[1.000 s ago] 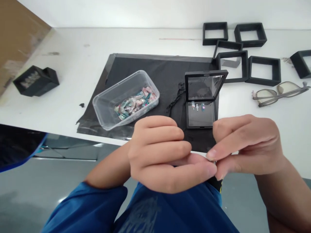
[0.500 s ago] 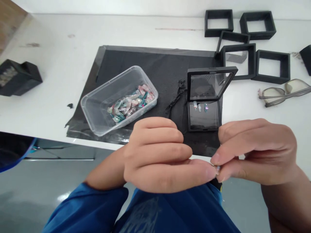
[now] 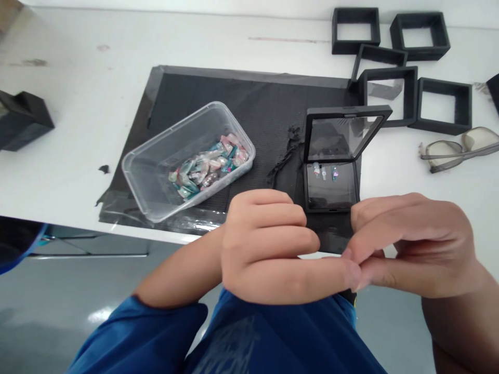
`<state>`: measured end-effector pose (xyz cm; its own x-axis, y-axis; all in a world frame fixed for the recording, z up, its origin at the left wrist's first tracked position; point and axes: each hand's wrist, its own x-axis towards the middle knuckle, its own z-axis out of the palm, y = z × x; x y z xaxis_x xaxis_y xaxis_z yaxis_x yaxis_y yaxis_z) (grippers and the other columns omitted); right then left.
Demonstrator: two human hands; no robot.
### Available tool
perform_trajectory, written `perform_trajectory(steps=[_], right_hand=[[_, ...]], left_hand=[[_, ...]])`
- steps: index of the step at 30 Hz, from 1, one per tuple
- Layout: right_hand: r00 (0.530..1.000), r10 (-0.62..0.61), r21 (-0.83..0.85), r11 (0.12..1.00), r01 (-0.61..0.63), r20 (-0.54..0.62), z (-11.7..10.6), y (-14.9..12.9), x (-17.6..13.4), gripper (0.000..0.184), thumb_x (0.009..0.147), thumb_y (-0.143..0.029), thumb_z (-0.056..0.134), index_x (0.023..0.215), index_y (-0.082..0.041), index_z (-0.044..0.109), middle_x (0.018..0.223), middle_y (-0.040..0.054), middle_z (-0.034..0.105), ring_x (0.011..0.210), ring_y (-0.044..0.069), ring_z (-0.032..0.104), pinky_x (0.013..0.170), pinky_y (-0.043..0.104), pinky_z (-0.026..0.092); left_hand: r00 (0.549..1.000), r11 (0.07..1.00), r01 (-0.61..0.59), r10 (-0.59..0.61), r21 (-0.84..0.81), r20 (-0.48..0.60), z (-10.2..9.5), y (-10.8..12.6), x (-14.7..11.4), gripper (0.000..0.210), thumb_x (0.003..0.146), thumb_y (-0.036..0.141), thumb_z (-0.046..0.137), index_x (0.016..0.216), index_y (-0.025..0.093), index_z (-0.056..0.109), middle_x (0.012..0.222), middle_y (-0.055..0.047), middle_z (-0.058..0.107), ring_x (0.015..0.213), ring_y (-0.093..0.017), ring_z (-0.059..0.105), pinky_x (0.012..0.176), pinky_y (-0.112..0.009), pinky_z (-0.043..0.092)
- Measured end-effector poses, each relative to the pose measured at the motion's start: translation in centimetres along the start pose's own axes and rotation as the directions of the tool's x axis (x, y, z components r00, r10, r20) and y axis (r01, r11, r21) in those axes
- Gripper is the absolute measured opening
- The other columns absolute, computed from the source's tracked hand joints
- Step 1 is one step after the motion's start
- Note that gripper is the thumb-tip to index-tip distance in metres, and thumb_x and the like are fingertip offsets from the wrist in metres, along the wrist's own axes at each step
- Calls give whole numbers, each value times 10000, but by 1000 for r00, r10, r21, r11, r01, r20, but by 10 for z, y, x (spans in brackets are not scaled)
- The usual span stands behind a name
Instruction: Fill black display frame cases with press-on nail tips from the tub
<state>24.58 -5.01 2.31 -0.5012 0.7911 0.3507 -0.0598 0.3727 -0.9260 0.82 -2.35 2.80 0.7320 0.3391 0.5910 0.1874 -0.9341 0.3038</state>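
My left hand (image 3: 273,248) is closed, its fingers curled and its thumb stretched to the right. Its thumb tip meets the pinched fingertips of my right hand (image 3: 413,246). A small shiny piece, seen there half a second ago, is now hidden between the touching fingertips. Just beyond my hands stands a black display case (image 3: 331,200) with its clear-windowed lid raised. Three small sparkly decorated pieces (image 3: 324,172) lie in a row on its clear film. To the left, a clear plastic tub (image 3: 146,171) holds many glossy pink, teal and clear pieces (image 3: 208,169).
A black mat (image 3: 234,91) lies under tub and case, with a crumpled black strip (image 3: 286,156) on it. Several black frames (image 3: 444,127) stand at the back right, near eyeglasses (image 3: 460,150). Black boxes (image 3: 25,119) sit at the left. The white table's front edge (image 3: 144,232) runs below.
The view has shifted slightly. My left hand has moved a little to the right, pressing closer to my right fingertips, and the small shiny piece between them has gone out of sight.
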Motion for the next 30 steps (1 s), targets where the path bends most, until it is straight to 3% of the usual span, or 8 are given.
perform_trajectory(steps=[2, 4, 8, 14, 19, 22, 26, 30], right_hand=[[1000, 17, -2, 1000, -17, 14, 0, 0, 0, 144, 1005, -285, 776, 929, -162, 776, 694, -11, 714, 555, 62, 485, 500, 216, 424], [999, 31, -27, 999, -30, 19, 0, 0, -1, 118, 998, -288, 785, 950, -180, 785, 699, -16, 722, 544, 60, 485, 492, 213, 422], [999, 0, -118, 993, -6, -53, 1, 1, -1, 145, 954, -316, 839, 1010, -189, 797, 660, -39, 668, 537, 63, 502, 483, 214, 429], [986, -155, -494, 863, 102, -67, 3, 0, 0, 244, 910, -380, 873, 1064, -205, 801, 648, -34, 587, 523, 93, 443, 449, 258, 390], [975, -158, -598, 801, 33, -158, 8, 1, 2, 124, 931, -276, 854, 1039, -236, 808, 653, -30, 609, 528, 95, 489, 464, 246, 424], [969, -199, -616, 785, 66, -149, 6, 2, 4, 96, 941, -258, 834, 1033, -254, 806, 634, -37, 616, 505, 94, 479, 446, 249, 407], [969, -207, -695, 717, 57, -134, -4, 2, 1, 106, 950, -227, 803, 1032, -294, 812, 645, -33, 625, 498, 101, 477, 439, 268, 387], [960, -157, -777, 623, -85, -230, -21, 10, -6, 175, 923, -257, 839, 1075, -342, 827, 640, -36, 637, 535, 135, 541, 503, 314, 415]], left_hand=[[1000, 1000, -12, 12, -11, 16, -2, 1, 0, 248, 1041, 276, 658, 853, 333, 808, 599, 44, 716, 565, -132, 650, 542, -317, 615], [998, 999, 54, -54, 5, 10, -4, 4, 0, 232, 1033, 260, 667, 876, 352, 811, 603, 57, 718, 564, -127, 650, 567, -323, 629], [991, 991, 128, -130, 37, 32, -9, 8, -4, 209, 1019, 228, 677, 880, 333, 792, 666, 59, 758, 614, -127, 690, 663, -340, 665], [995, 985, 54, -67, 163, 74, -12, 2, -9, 137, 1040, 252, 650, 1007, 266, 782, 741, 23, 799, 726, -173, 756, 664, -374, 662], [992, 969, 84, -103, 233, 74, -10, 5, -8, 147, 1009, 171, 687, 1100, 239, 781, 794, 11, 816, 709, -177, 741, 620, -383, 616], [981, 959, 146, -172, 245, 86, -9, 7, -5, 192, 1027, 181, 666, 1165, 266, 769, 825, 16, 821, 725, -182, 736, 627, -392, 597], [995, 972, 72, -86, 223, 53, -8, 3, -2, 308, 987, 128, 694, 1262, 254, 749, 797, 23, 807, 689, -161, 721, 605, -354, 583], [996, 973, 76, -83, 219, 26, -1, -4, -5, 284, 978, 149, 695, 1230, 258, 768, 719, 37, 759, 617, -136, 658, 594, -324, 556]])
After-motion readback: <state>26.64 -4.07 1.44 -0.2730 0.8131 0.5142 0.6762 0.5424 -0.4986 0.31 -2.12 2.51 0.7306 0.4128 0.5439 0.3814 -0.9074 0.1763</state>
